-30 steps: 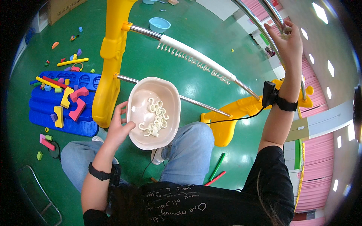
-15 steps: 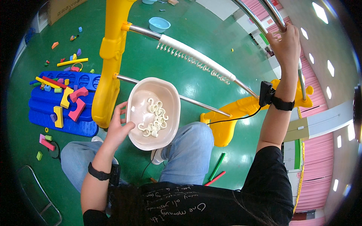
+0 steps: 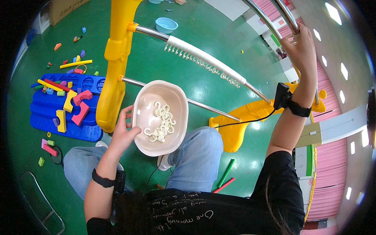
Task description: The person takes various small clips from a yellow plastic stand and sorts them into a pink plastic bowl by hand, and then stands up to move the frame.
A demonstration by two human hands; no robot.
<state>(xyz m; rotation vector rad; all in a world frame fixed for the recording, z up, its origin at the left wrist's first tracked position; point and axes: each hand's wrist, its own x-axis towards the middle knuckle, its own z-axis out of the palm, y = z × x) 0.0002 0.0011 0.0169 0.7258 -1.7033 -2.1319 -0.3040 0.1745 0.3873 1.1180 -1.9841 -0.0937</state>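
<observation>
My left hand [image 3: 124, 131] grips the left rim of a pale pink plastic basin [image 3: 179, 135], thumb inside and fingers outside. Loose cream-white S-shaped hooks [image 3: 161, 122] lie in a heap on its bottom. Raised far to the upper right, my right hand [image 3: 300, 49] is closed at an upper metal rail [image 3: 285, 15]; its fingers hide whatever is between them. A lower metal bar [image 3: 150, 32] wears a white sleeve [image 3: 207, 55] with a row of small white hooks [image 3: 196, 59] hanging from it. Yellow plastic posts [image 3: 113, 78] carry the bars.
Left of the frame, a blue plastic base [image 3: 39, 113] holds colourful foam blocks [image 3: 80, 113]. A light blue bowl [image 3: 166, 25] stands farther off on the green floor [image 3: 219, 31]. Green and red sticks [image 3: 226, 172] lie by my knee. A black cable [image 3: 250, 122] runs from my right wrist.
My right hand has shifted slightly right and down along the upper rail, its wrist turning a little. My left hand and the basin have stayed nearly still.
</observation>
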